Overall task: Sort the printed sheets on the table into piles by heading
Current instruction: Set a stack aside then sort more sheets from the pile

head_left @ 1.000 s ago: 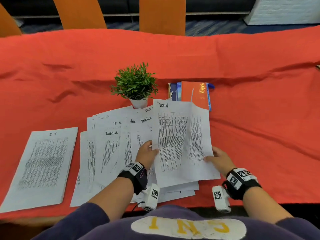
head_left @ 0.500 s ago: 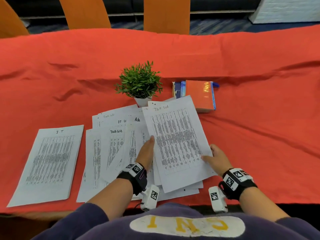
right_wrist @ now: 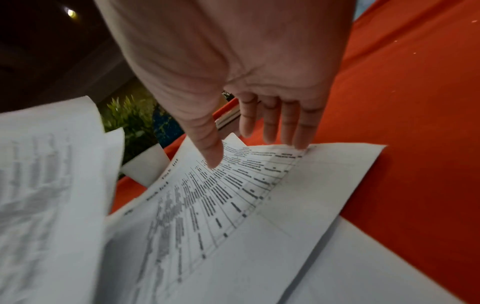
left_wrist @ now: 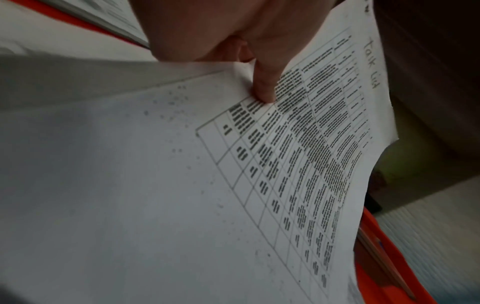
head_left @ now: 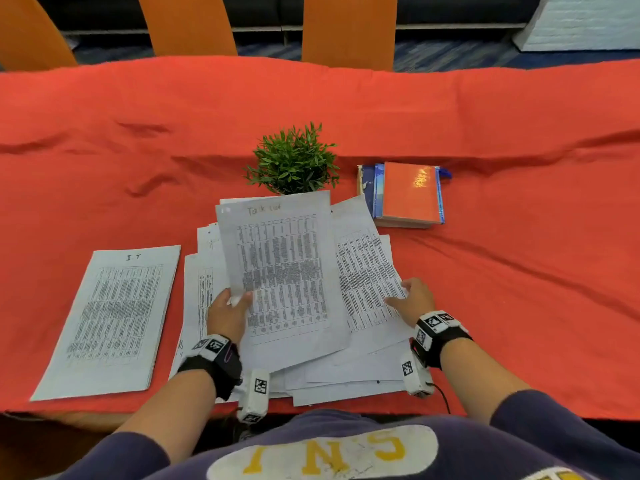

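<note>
We see the worktop [head_left: 519, 271] filling the head view from edge to edge under a red cloth creased into ridges. Three orange chair backs [head_left: 348, 29] stand along its far edge at the top of the frame.

The unsorted sheets [head_left: 360, 372] form a loose overlapping heap at lower centre. A squared pile headed "I.T" [head_left: 110, 320] lies at lower left, apart from the heap, with a strip of red cloth between them.

We note one sheet headed "Task List" [head_left: 287, 271] lifted above the centre of the heap, tilted, with its heading toward the top of the frame. The left hand [head_left: 227, 315] grips it at the lower part of its left edge: in the left wrist view the thumb [left_wrist: 265, 82] presses on the printed face and the remaining fingers are hidden behind the paper.

A stack of books [head_left: 407, 194], orange cover uppermost, lies at upper right of the heap, just beside its top corner. A small green plant [head_left: 294, 161] in a white pot [right_wrist: 146, 164] stands directly above the heap.

The right hand [head_left: 414, 301] sits at the right edge of the heap. It is spread and holds nothing; in the right wrist view the fingers [right_wrist: 288, 123] are straight, with the tips and the thumb [right_wrist: 205, 142] resting on the uppermost printed sheet [right_wrist: 233, 195] there.
</note>
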Demonstrator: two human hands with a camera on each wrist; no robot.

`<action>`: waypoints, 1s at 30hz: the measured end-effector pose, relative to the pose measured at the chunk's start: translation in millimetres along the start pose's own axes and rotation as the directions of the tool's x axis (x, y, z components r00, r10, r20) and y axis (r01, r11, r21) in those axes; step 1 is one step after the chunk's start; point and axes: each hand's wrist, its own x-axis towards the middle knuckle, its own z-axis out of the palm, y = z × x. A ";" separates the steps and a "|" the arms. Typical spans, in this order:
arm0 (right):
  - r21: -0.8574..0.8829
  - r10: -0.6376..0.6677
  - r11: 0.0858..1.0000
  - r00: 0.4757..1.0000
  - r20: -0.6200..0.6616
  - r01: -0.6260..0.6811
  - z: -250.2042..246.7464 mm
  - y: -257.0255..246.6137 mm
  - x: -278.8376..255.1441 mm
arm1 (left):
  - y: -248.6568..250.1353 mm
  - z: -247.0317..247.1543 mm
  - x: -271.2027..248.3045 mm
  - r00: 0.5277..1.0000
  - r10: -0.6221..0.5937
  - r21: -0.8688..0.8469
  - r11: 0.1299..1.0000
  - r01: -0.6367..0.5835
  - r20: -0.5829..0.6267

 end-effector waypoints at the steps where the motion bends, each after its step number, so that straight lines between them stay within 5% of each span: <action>1: -0.096 0.006 0.995 1.000 -0.028 -0.009 2.8 -1.4 4.5 | -3.4 -8.6 -0.1 1.000 0.002 -0.002 1.000 -0.002 -0.012; 4: -0.256 0.052 0.965 0.998 -0.031 -0.058 8.5 -7.5 14.3 | -9.3 -29.9 -4.5 0.998 -0.036 -0.007 0.999 0.036 -0.043; 7: -0.227 0.148 0.963 0.989 0.002 -0.144 9.8 -11.1 19.5 | -14.2 -41.5 -7.5 0.995 -0.070 -0.013 0.998 0.069 -0.078; 10: -0.193 0.096 0.975 0.992 -0.085 -0.111 10.3 -7.2 24.0 | -21.8 -49.4 -3.2 0.992 -0.099 -0.061 0.994 0.094 -0.078; 20: 0.239 -0.059 0.967 0.990 -0.132 0.090 -24.4 -10.9 -1.4 | -21.8 -55.4 9.9 0.994 -0.087 -0.036 0.996 0.085 -0.059; 25: 0.478 -0.117 0.855 0.972 -0.202 0.203 -50.0 -19.0 -17.3 | -10.6 -46.5 7.2 0.997 -0.073 -0.047 0.996 0.072 -0.030; 30: 0.719 -0.050 0.680 0.987 -0.151 0.144 -53.7 -26.5 -22.7 | -1.4 -37.0 4.6 0.997 -0.072 -0.031 0.997 0.071 -0.038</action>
